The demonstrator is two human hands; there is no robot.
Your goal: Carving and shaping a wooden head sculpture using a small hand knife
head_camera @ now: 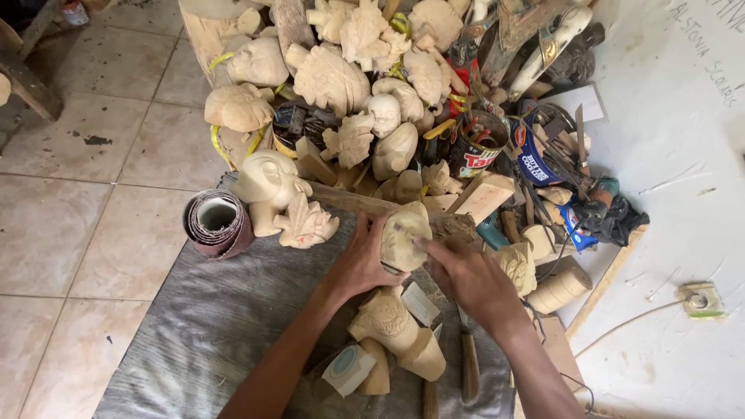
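Chisels and carved blocks lie low in the frame below your hands. Your left hand grips a pale carving at centre; your right hand pinches its edge. Its surface looks rough, the shaping apparently unfinished, with finished-looking heads piled above.

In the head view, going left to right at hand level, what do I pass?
Sandpaper roll → leafy carved piece → left hand → pale carved head → right hand → ribbed wooden cylinder.
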